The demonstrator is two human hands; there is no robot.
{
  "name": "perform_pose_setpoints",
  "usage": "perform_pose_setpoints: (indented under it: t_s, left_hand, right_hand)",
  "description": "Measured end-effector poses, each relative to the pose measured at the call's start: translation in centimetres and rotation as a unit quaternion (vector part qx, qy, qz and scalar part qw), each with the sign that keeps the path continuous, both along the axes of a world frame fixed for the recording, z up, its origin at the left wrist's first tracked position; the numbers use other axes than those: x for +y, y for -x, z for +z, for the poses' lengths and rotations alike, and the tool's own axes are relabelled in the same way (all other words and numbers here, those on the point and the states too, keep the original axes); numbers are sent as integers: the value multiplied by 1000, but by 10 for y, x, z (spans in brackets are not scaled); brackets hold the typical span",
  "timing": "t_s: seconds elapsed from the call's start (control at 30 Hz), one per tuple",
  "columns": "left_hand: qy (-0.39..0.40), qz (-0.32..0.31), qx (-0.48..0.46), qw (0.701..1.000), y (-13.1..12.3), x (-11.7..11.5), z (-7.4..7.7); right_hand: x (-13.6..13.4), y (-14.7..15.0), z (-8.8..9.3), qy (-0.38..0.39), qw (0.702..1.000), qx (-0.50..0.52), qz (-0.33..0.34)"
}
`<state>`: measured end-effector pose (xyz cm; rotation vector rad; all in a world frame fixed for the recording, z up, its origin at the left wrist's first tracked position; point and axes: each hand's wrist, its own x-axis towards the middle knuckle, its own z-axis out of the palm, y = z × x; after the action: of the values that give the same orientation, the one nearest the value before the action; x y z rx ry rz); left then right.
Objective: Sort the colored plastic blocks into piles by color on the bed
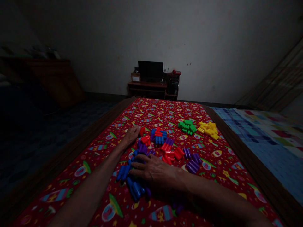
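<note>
My left hand (132,135) is at the far left of a spread of plastic building blocks, its fingers closed on a red block (142,131). My right hand (151,168) lies palm down with fingers apart over blue blocks (124,172) and purple blocks, partly hiding them. More blue blocks (135,189) sit just below its fingers. Between the hands are purple blocks (142,148) and a red block (146,140). Mixed red and blue blocks (160,138) lie beyond, with red blocks (178,153) and purple blocks (193,166) to the right.
Green blocks (187,126) and yellow blocks (208,130) form separate piles at the far right of the red patterned cloth (151,110). A bed with a checked cover (260,145) adjoins on the right. A desk with a monitor (151,70) stands by the wall.
</note>
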<state>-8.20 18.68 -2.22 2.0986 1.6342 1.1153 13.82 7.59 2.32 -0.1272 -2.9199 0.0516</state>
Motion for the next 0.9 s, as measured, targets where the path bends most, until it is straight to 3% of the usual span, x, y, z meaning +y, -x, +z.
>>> perform_pose_setpoints:
  t_s: [0.13, 0.27, 0.37, 0.5, 0.67, 0.9]
  left_hand:
    - [9, 3, 0, 1000, -1, 0, 1]
    - [9, 4, 2, 1000, -1, -1, 1]
    - [5, 2, 0, 1000, -1, 0, 2]
    - [6, -4, 1, 1000, 0, -1, 4]
    - [7, 1, -4, 1000, 0, -1, 4]
    - [9, -1, -2, 1000, 1, 0, 3]
  right_hand:
    - [7, -1, -4, -2, 1000, 17, -8]
    - [27, -8, 2, 53, 993, 87, -65]
    - [57, -30, 15, 71, 971, 161, -161]
    - [110, -82, 25, 12, 918, 217, -332]
    - [152, -138, 11, -46, 857, 196, -474]
    - [155, -150, -3, -33, 835, 148, -528]
